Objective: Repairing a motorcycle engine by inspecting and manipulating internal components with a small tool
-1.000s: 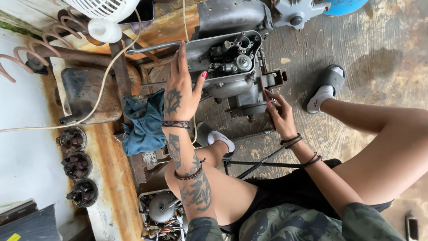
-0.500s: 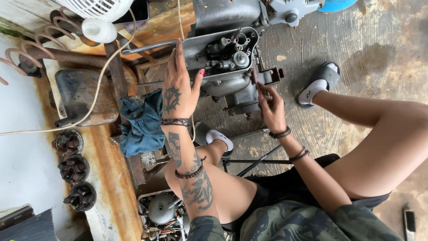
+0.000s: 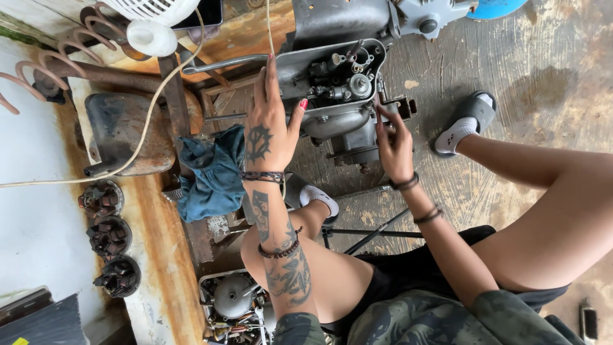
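Both your hands are on the grey metal engine block in front of your knees.

Far left, three round dark rusty parts lie in a row, and a crumpled blue cloth hangs beside your left hand. That hand lies flat and open, fingers stretched up along the engine's left edge, gripping nothing. The engine sits between your hands. Your right hand touches its right side, fingers curled; what they pinch I cannot tell.
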